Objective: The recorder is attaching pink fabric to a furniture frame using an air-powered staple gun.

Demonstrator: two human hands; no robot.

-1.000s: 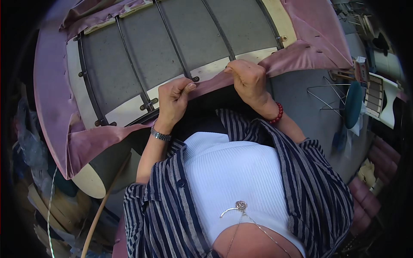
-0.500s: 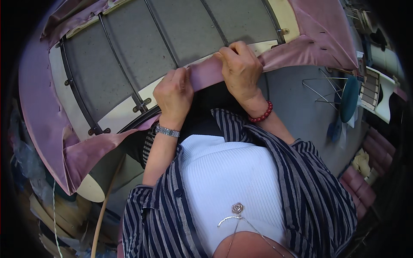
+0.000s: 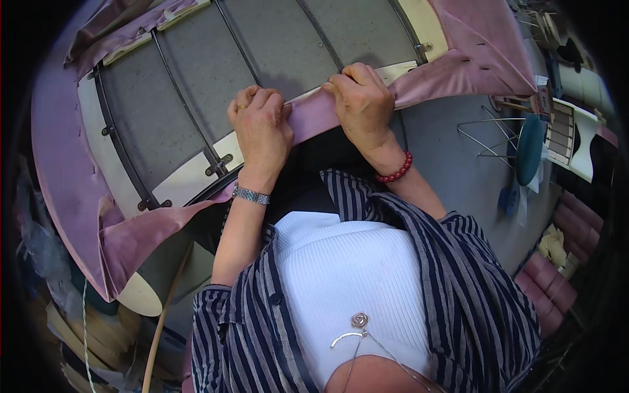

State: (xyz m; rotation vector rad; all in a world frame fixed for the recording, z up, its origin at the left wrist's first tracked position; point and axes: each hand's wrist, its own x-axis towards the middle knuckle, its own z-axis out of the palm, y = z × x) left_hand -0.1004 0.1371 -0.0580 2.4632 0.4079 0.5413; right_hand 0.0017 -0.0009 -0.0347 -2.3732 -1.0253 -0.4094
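A large upholstery frame with cream edge boards (image 3: 252, 137) lies tilted before me. Black metal rods (image 3: 177, 95) cross its opening, fixed with small brackets. Pink fabric (image 3: 311, 116) wraps the nearest board and is drawn taut between my hands. My left hand (image 3: 261, 128), wearing a ring and a metal watchband, is closed on the fabric at the board's edge. A short way to its right, my right hand (image 3: 362, 108), with a red bead bracelet, also pinches the fabric over that edge. Loose fabric folds (image 3: 147, 239) hang at the near left corner. The fingertips are partly hidden.
To the right stands a round teal seat (image 3: 529, 150) with thin metal legs. Behind it is a white slatted chair part (image 3: 576, 141), and pink padded pieces (image 3: 547, 285) lie lower right. A wooden stick (image 3: 167, 308) and a twisted cord (image 3: 86, 334) are at lower left.
My left hand has shifted slightly up and left, its fingers now reaching further over the board. My right hand stays at nearly the same spot on the fabric.
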